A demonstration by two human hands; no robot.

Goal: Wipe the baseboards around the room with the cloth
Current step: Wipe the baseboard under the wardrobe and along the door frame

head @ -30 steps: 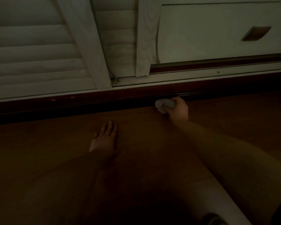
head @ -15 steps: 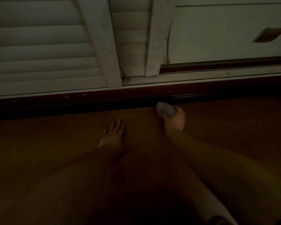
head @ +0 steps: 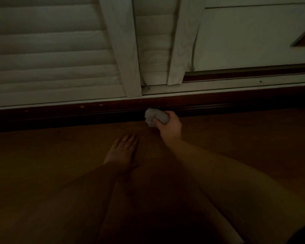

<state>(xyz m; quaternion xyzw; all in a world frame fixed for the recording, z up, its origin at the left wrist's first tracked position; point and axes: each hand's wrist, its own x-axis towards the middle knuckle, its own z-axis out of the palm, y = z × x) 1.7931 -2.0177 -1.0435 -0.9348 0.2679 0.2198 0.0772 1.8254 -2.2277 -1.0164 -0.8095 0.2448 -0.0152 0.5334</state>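
1. Right hand [head: 169, 128] has its fingers curled round one bunched white cloth [head: 154, 118], holding it against the dark baseboard [head: 60, 117] just above the floor line.
2. Left hand [head: 122, 149] lies flat on the wooden floor [head: 245, 138], palm down, fingers straight and close together, well short of the baseboard.
3. One baseboard strip runs across the whole view, below a pale sill.
4. Two white louvred shutter panels [head: 48, 50] stand above, and one flat white panel [head: 245, 37] with a single recessed handle [head: 303, 39] at the right.
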